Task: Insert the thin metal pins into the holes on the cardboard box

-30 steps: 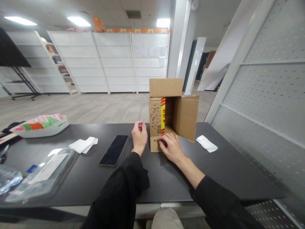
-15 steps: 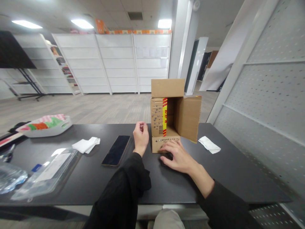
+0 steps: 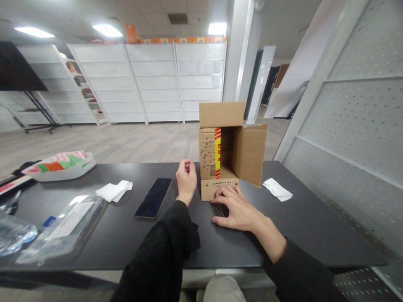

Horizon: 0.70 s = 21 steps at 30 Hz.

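Observation:
A cardboard box [image 3: 208,153] stands with its opening toward me. Small grey round heads dot its left flap, and a row of dark dots runs along the lower flap [image 3: 208,193]. My left hand [image 3: 187,181] is closed, fingertips pressed together, just left of the box; whatever it may hold is hidden. In front of the lower flap, my right hand [image 3: 234,207] is bent over a bunch of thin dark rods [image 3: 221,210], perhaps nails. Its thumb and fingers are apart on either side of them. The hand hides part of the bunch.
A phone [image 3: 153,198] lies left of my left hand. Farther left are white tissue [image 3: 113,191], a clear plastic case [image 3: 69,228], a plastic bottle [image 3: 15,233] and a white tray [image 3: 63,172] holding coloured cloth. Another tissue [image 3: 277,189] lies right of the box.
My right hand has shifted slightly, its thumb and fingers a little wider apart, so more of the dark rods show between them. My left hand has stayed in place.

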### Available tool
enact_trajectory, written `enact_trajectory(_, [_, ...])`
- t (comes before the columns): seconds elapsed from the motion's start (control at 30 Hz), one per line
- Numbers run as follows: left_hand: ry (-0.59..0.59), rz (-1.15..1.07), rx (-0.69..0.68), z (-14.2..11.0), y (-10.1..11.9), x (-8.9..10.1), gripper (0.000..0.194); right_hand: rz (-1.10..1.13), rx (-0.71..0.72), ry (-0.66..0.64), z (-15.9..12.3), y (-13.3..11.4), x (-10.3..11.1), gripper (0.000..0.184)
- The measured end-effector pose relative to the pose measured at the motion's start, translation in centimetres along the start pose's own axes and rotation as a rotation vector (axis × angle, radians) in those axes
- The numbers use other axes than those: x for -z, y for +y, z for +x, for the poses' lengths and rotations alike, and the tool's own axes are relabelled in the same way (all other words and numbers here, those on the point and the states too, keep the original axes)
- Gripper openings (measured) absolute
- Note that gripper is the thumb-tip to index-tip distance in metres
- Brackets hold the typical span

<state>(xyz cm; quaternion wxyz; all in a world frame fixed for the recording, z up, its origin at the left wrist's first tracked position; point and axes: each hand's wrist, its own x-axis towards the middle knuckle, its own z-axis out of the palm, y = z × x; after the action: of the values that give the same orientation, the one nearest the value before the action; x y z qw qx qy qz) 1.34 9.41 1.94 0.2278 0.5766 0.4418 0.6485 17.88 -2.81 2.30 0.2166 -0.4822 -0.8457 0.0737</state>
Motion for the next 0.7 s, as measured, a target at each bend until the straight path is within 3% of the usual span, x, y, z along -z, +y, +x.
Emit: enact_trajectory(0.7, [-0.001, -0.014, 0.006, -0.04, 0.20, 0.06, 0.011, 0.008, -0.035, -0.007, -0.11, 0.25, 0.35, 0.044])
